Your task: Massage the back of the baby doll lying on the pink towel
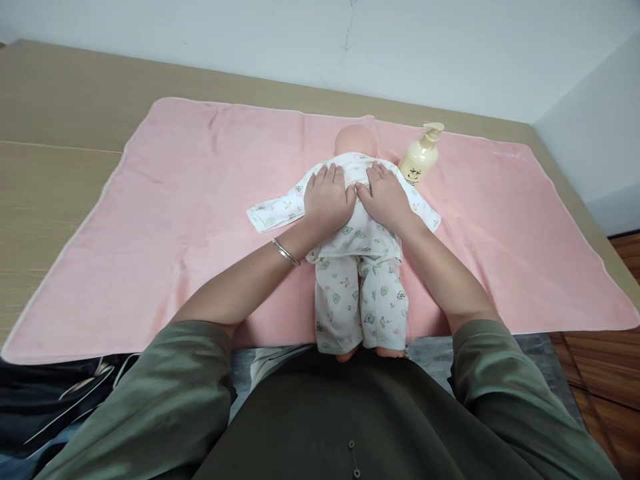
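A baby doll in white printed clothes lies on a pink mat, its head away from me and its feet at the near edge. The head looks bald and no face shows. My left hand rests flat on the left half of the doll's upper torso, fingers stretched out. On the right half lies my right hand, also flat, with the two thumbs close together at the middle. Neither hand grips anything. A silver bangle circles my left wrist.
A cream pump bottle leans at a tilt on the mat, just beyond the doll's right shoulder side. The wooden table extends under the mat to a white wall. A dark bag sits below the table's near left edge.
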Tool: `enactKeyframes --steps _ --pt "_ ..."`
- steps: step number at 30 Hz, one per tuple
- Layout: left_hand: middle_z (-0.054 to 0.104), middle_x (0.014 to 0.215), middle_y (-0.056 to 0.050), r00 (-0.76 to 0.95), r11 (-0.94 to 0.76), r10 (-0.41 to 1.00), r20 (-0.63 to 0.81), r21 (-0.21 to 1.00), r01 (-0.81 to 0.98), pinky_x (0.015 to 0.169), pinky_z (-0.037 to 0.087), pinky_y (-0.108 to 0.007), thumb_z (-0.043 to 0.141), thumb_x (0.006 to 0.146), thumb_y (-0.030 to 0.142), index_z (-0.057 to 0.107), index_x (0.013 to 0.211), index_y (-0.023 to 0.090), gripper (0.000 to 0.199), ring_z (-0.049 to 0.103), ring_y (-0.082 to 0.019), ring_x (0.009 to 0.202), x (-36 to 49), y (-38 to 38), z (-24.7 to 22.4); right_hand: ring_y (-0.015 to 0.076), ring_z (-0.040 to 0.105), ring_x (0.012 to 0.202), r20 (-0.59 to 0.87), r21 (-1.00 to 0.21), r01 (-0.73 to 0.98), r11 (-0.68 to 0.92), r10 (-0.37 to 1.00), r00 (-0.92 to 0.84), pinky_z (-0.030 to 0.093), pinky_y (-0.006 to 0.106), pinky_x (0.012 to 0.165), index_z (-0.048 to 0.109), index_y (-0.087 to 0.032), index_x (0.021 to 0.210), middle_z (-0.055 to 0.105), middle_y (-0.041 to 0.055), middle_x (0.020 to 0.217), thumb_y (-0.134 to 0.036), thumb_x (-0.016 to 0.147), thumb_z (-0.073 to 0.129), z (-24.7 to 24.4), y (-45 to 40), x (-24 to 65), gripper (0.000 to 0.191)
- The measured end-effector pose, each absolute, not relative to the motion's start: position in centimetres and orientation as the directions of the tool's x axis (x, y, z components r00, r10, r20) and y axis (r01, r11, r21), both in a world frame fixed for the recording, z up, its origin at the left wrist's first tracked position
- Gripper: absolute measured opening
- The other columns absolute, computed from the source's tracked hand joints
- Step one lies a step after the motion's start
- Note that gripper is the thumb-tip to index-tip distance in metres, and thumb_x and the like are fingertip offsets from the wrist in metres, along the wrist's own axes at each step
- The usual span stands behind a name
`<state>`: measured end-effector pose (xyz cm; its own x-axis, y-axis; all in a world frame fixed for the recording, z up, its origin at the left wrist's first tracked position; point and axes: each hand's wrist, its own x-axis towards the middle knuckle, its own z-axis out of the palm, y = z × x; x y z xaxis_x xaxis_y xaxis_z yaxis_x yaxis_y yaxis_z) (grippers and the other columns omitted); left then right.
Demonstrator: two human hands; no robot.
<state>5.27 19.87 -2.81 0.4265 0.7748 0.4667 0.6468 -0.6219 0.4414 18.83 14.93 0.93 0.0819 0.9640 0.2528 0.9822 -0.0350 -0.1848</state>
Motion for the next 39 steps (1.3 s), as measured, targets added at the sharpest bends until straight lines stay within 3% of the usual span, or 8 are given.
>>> enactKeyframes --steps 6,15,22,39 --pt "0.047 0.151 -0.021 0.429 -0.614 0.783 0.451 0.448 0.650 0.122 0.031 -0.055 0.029 0.100 0.044 0.047 0.141 0.007 0.059 0.040 -0.036 0.145 5.2 19.9 -2.6 0.0344 0.039 0.145 0.316 -0.148 0.988 -0.042 0.945 0.088 0.028 0.050 0.123 0.051 0.003 0.135 0.046 0.0257 0.150 -0.034 0.100 0.038 0.5 15.0 18.7 0.052" --pt "0.048 0.151 -0.020 0.424 -0.600 0.793 0.437 0.442 0.667 0.123 0.031 -0.051 0.035 0.099 0.040 0.048 0.141 0.006 0.056 0.041 -0.034 0.145 5.3 19.8 -2.4 0.0350 0.038 0.145 0.342 -0.158 0.987 -0.016 0.937 0.070 0.027 0.054 0.123 0.045 0.002 0.141 0.045 0.0242 0.151 -0.039 0.101 0.032 -0.2 15.2 19.2 0.059" --pt "0.048 0.152 -0.019 0.428 -0.578 0.810 0.402 0.420 0.700 0.123 0.032 -0.048 0.038 0.098 0.034 0.047 0.144 0.004 0.056 0.041 -0.033 0.145 5.2 19.2 -1.5 0.0351 0.037 0.146 0.323 -0.162 0.986 -0.037 0.942 0.089 0.027 0.049 0.123 0.044 0.004 0.142 0.044 0.0239 0.152 -0.034 0.100 0.036 0.1 15.0 18.8 0.058" --pt "0.052 0.148 -0.018 0.428 -0.596 0.788 0.443 0.370 0.713 0.121 0.036 -0.045 0.032 0.096 0.034 0.049 0.142 0.004 0.058 0.046 -0.032 0.141 5.1 19.0 -1.4 0.0358 0.040 0.143 0.363 -0.169 0.985 -0.020 0.928 0.081 0.027 0.050 0.122 0.047 0.004 0.141 0.047 0.0244 0.150 -0.032 0.100 0.037 0.2 14.5 18.6 0.055"
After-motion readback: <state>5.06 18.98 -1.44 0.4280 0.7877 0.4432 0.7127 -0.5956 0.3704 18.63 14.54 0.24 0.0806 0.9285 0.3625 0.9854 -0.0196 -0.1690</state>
